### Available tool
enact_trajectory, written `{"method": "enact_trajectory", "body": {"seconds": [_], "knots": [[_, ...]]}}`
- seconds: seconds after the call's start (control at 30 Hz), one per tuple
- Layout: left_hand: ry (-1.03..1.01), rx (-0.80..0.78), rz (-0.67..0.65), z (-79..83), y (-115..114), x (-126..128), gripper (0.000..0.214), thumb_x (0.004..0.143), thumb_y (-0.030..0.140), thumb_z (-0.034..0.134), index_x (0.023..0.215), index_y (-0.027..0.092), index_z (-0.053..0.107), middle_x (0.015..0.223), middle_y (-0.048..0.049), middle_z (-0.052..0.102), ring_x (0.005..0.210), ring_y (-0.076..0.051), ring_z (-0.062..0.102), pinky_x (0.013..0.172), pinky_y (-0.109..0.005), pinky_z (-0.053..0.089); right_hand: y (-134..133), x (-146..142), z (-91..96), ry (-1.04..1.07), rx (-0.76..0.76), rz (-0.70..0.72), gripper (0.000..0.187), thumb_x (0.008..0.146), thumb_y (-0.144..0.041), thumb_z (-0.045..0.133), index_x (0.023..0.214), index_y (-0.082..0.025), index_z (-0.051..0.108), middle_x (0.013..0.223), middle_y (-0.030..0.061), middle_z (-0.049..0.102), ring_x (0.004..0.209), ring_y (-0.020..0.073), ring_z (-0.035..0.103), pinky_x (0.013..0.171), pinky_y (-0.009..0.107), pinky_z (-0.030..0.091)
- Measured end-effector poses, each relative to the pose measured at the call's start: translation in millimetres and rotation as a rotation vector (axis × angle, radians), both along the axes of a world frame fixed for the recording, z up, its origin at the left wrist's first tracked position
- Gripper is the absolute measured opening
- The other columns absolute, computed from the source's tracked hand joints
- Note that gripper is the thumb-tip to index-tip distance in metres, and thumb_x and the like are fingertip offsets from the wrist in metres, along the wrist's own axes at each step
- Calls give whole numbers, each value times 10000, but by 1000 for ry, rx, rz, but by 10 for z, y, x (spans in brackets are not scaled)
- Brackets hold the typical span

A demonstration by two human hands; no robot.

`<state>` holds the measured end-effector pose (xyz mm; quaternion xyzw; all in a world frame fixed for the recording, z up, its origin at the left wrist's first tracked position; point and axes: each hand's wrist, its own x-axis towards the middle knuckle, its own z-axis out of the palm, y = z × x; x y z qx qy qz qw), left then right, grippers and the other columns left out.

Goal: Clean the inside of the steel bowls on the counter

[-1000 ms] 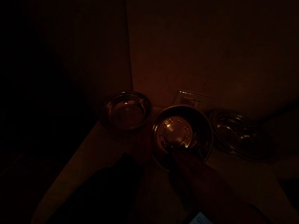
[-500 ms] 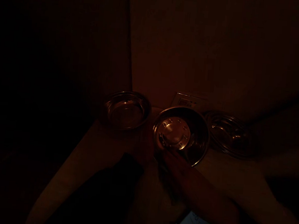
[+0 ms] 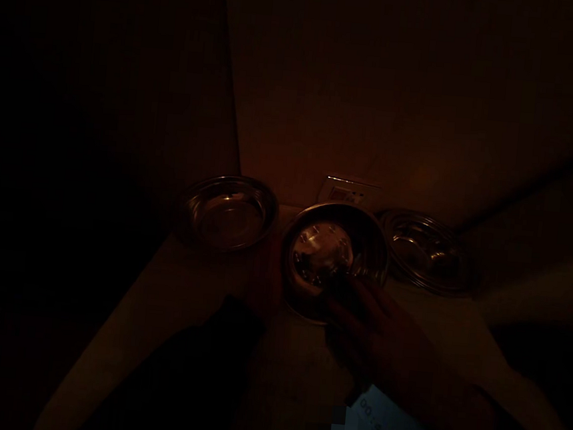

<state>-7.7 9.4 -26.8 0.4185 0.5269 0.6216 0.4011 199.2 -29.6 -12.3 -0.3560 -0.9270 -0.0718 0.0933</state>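
The scene is very dim. A shiny metal bowl (image 3: 374, 249) stands in the middle of the table, its inside facing me. My left hand (image 3: 267, 277), barely visible, is closed at the bowl's left rim; its fingers are mostly lost in shadow. Over the near right part of the bowl reaches my right hand (image 3: 374, 323), closed on a dark, cloth-like bundle (image 3: 342, 293). The bundle is against the bowl's inner side, and part of it hangs below the hand.
Left of the bowl sits a shallow metal dish (image 3: 228, 220). Several stacked metal dishes (image 3: 426, 254) lie to the right. Behind is a pale plate-like panel (image 3: 351, 190) near the wall (image 3: 327, 98). A lit screen with digits (image 3: 383, 424) lies near me on the table (image 3: 132, 315).
My right hand has moved right along the bowl's inside with the dark cloth. My left hand stays at the left rim. The whole view has shifted slightly.
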Motion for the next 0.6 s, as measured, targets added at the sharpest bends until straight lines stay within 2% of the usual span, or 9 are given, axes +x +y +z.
{"method": "enact_trajectory", "body": {"seconds": [0.07,0.17,0.33,0.43,0.5,0.6], "knots": [[24,-1,-1,-4,11,8,444,964,395,273,996,191,666,1044,-52,721,1108,-225,618,1050,-415,427,-21,21,-48,-13,-7,-18,443,886,-229,579,1323,-159,557,1330,247,535,1170,403,548,849,562,543],[102,25,8,-52,35,5,393,954,387,314,1097,196,625,1094,-58,700,1159,-225,586,1070,-410,407,-57,-55,-113,26,-101,8,496,912,-158,509,1405,-127,454,1381,224,510,1236,356,514,936,514,522],[149,-4,107,-173,89,-28,307,917,330,400,1114,207,601,1146,-63,668,1167,-241,575,1085,-423,389,-46,-455,-80,203,-330,84,513,966,-214,426,1454,-78,349,1454,237,425,1334,304,423,1023,452,471],[137,-65,176,-202,97,-55,296,909,274,363,1072,209,602,1144,-70,668,1187,-246,563,1102,-446,364,-6,-614,-8,271,-354,118,524,960,-206,426,1448,-36,337,1477,243,389,1366,297,372,1071,447,415],[152,-94,191,-181,86,-65,282,898,253,363,1026,209,610,1115,-68,680,1187,-244,562,1110,-449,351,13,-574,50,224,-348,153,528,943,-184,446,1436,-18,352,1473,250,390,1357,313,384,1067,453,419],[192,-31,91,-101,64,-56,246,879,269,412,987,201,622,1073,-65,695,1115,-238,601,1075,-427,398,23,-358,141,105,-345,156,500,919,-197,496,1400,-76,431,1419,214,482,1254,331,510,1000,486,484]]}}
